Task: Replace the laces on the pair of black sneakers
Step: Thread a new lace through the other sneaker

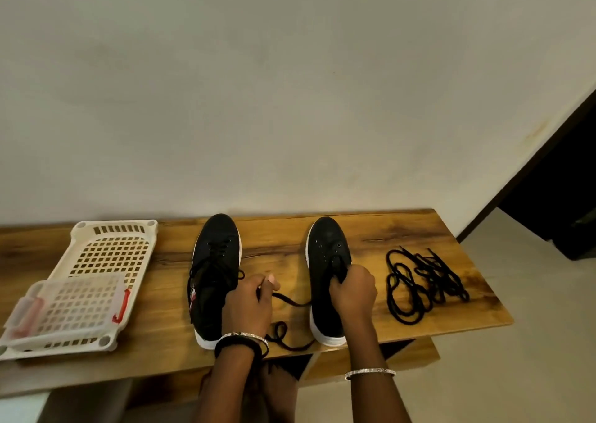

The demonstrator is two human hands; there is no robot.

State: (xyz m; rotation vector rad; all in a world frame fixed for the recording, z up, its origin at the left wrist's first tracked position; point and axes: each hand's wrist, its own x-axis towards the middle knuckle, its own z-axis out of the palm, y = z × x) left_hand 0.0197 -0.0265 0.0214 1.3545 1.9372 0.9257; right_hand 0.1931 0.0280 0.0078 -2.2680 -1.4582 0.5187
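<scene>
Right sneaker (325, 280), black, beside its laced mate (214, 280) on counter (290, 232): right hand (353, 290) grips the tongue area, left hand (248, 303) pinches the half-drawn lace (292, 303), apparently near its tip; risk: hard tug snags an eyelet, dragging sneaker off the near edge.

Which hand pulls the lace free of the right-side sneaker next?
Probably left: the left hand pinches the loose lace; the right hand grips the sneaker near its tongue.
</scene>
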